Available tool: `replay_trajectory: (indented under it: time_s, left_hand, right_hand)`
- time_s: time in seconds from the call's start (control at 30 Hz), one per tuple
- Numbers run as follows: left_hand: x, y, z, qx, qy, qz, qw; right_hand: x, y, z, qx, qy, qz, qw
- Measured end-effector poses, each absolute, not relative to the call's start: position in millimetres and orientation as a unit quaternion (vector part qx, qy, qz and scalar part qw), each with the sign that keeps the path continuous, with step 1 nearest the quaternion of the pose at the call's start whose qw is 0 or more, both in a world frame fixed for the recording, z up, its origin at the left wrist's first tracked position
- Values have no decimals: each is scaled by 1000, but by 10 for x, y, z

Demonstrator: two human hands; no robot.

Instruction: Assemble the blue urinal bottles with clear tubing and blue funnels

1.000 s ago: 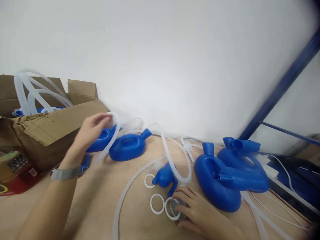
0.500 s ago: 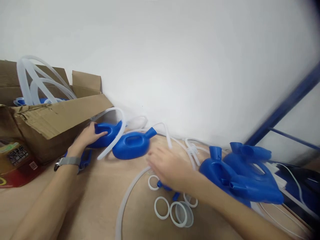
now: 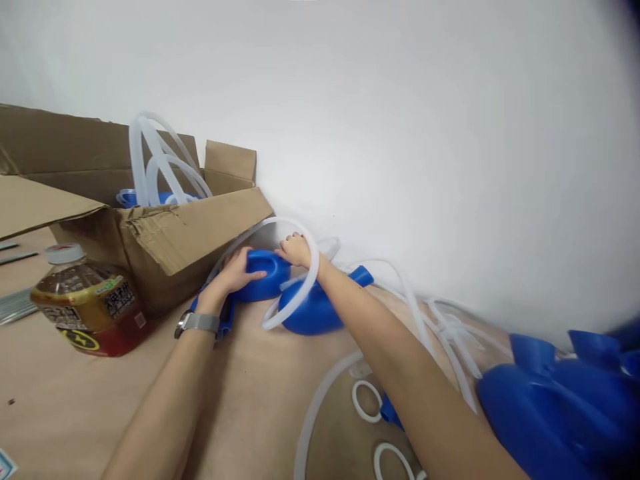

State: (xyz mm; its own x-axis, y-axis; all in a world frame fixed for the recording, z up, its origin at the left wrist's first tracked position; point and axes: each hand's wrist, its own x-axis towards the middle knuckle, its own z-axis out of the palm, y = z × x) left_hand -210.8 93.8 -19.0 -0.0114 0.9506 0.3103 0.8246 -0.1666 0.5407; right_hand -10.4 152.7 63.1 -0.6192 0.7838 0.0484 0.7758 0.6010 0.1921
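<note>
A blue urinal bottle [image 3: 263, 283] with a looped handle lies on its side beside the cardboard box. My left hand [image 3: 237, 272] grips its near end, thumb over the body, a watch on the wrist. My right hand [image 3: 294, 250] is closed around the neck end, and the neck is hidden under the fingers. A translucent hose [image 3: 314, 257] loops in front of my right wrist. Under my right forearm lies a second blue urinal bottle [image 3: 310, 319], partly covered. Nearer to me, a white ring [image 3: 355, 402] rests by a small blue tubular part [image 3: 389, 410].
An open cardboard box [image 3: 200, 230] holding coiled hoses stands at the left against the white wall. In front of it stands a drink bottle [image 3: 95, 313]. More blue bottles [image 3: 540, 413] crowd the right edge, and loose hoses lie along the wall.
My right hand has moved left and away from me, from above the rings to the neck end of the bottle. My left hand stays on that bottle. The view has turned left.
</note>
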Motion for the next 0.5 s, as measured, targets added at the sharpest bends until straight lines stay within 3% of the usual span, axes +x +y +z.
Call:
replay_trajectory:
  time_s: [0.3,0.5]
  left_hand:
    - [-2074,941,-225,681,663,292,106]
    - [-2059,945,-216,672,675,284,110]
  right_hand:
    - [-308,2005,556,469,882,-47,-19]
    - [-201,2134,442,477,831,-188,-216]
